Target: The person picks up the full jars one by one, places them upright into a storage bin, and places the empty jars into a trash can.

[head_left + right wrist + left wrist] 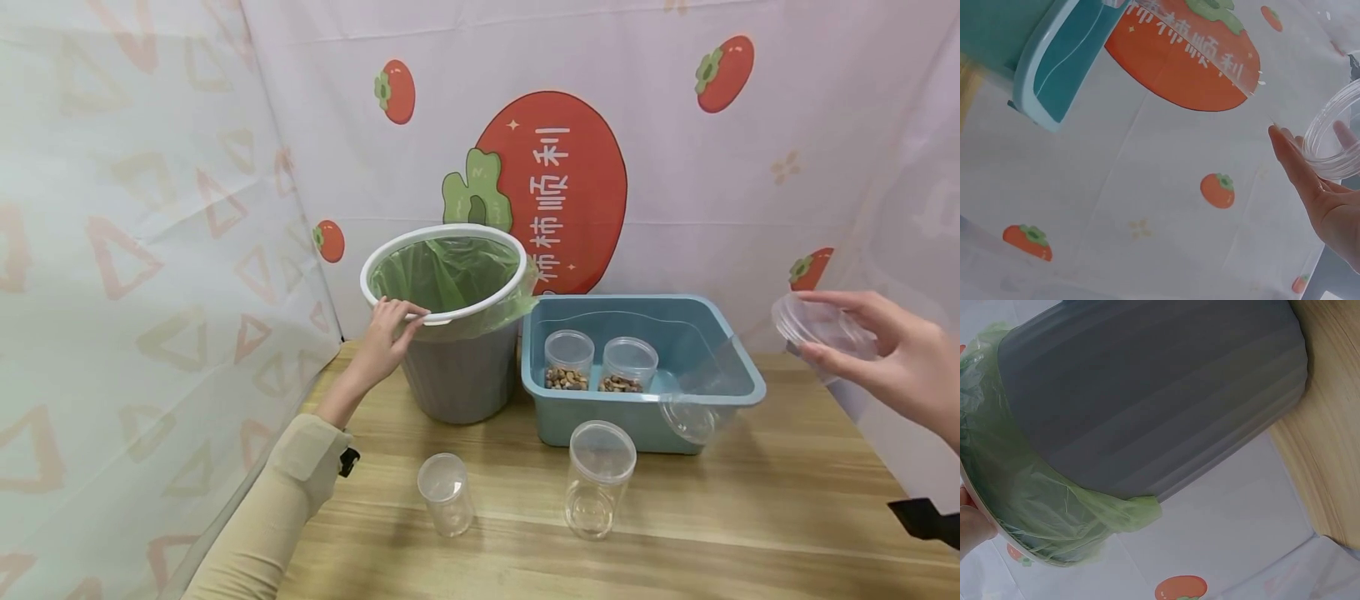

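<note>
My left hand [388, 340] pinches the white rim [474, 312] of a grey trash bin [461, 383] lined with a green bag [450, 275]. The left wrist view shows the thumb [975, 526] at that rim, with the bag's edge folded over the bin's side. Off to the far right, my right hand [896, 354] is raised and holds a clear round plastic container [828, 329] between thumb and fingers. Its ringed edge [1319, 140] shows in the right wrist view; its full shape is hard to make out.
Inside a blue basin [645, 425] stand two clear jars of nuts, one on the left [567, 362] and one beside it [628, 367]. A small clear jar [444, 492] and a taller clear jar [598, 483] stand on the wooden table [510, 567]. A printed cloth [660, 167] hangs behind.
</note>
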Demonstrator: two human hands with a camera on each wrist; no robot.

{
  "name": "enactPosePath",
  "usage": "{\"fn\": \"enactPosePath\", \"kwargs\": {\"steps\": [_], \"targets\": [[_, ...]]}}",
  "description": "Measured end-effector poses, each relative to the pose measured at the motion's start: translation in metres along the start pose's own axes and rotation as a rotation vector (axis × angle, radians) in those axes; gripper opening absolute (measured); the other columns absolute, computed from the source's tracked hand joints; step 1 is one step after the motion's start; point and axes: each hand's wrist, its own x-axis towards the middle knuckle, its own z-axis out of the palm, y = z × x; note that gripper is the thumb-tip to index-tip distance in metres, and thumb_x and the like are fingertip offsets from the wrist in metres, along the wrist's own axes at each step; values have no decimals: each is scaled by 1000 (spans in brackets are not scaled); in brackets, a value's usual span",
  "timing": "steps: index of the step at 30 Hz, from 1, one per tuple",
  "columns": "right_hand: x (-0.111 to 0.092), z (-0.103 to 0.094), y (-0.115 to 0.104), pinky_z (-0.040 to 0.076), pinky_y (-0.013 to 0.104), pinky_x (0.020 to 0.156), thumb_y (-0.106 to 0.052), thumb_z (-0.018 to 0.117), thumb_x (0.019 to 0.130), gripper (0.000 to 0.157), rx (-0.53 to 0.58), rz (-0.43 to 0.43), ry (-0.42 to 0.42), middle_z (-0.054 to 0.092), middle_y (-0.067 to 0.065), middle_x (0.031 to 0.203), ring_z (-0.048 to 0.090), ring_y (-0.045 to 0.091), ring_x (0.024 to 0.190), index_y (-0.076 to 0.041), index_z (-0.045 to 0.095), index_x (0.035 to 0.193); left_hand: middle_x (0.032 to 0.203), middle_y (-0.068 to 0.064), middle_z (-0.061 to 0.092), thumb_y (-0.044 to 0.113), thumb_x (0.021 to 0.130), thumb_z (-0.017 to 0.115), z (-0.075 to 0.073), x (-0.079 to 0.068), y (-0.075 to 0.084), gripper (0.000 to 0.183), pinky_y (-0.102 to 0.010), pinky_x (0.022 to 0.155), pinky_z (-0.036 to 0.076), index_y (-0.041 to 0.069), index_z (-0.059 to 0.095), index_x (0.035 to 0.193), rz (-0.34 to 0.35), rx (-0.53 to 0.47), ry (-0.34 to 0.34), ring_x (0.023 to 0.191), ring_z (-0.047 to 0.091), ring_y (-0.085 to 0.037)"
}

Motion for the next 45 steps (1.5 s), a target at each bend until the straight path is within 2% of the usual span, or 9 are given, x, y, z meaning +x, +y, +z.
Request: {"fn": "enactPosePath", "kwargs": {"steps": [5,10,16,20,25,29,34,39,45], "targets": [[19,4,-14,23,-2,76,-13,67,78,54,-35,60,-7,41,-30,113,31,-13,107,-24,48,127,91,-17,57,-3,84,53,0,0,1,10,-51,102,13,-4,58,93,-4,-13,0,91,50,-32],[45,15,-34,33,1,68,-10,67,77,50,76,30,35,48,-23,108,43,-7,94,-21,52,123,91,-17,57,-3,84,53,0,0,2,10,-50,102,13,-4,58,93,-3,-15,3,91,50,-31],[75,33,-54,39,5,73,-16,65,79,46,131,10,61,51,-2,115,48,1,98,-22,52,123,90,-17,57,-4,84,53,1,0,0,10,-50,102,14,-4,58,92,-2,-11,9,90,50,-32],[93,48,-65,37,24,94,-20,63,81,43,153,-27,113,50,10,120,48,12,108,-19,53,123,90,-17,58,-4,84,53,0,-1,0,10,-50,102,14,-3,58,93,-8,-8,3,91,50,-32],[117,66,-77,35,42,96,-27,61,82,43,188,-28,150,49,12,124,46,23,113,-17,52,123,90,-17,57,-4,84,52,0,-1,-1,10,-50,102,14,-3,58,92,-13,-7,1,91,50,-32],[135,76,-88,41,33,91,-31,60,82,43,247,-5,167,49,9,124,47,24,112,-18,52,123,90,-17,57,-3,85,52,0,-1,-1,10,-50,102,14,-3,58,93,-13,-7,-3,91,50,-31],[153,93,-103,46,15,66,-33,61,81,44,329,7,174,50,9,118,56,16,89,-18,53,122,89,-17,57,-3,84,54,0,-3,-2,10,-51,101,14,-3,58,92,-6,-15,1,90,50,-32],[166,110,-118,49,20,68,-36,60,80,47,358,5,150,51,11,114,55,15,84,-17,51,122,88,-16,57,-3,83,54,-1,-4,-2,10,-52,101,13,-3,58,92,-8,-19,4,90,49,-31],[180,130,-131,49,28,74,-42,60,79,51,313,9,105,51,8,114,47,16,99,-15,51,121,89,-16,57,-3,84,53,-1,-1,0,10,-51,102,13,-3,58,92,-14,-24,-4,90,49,-32]]}}
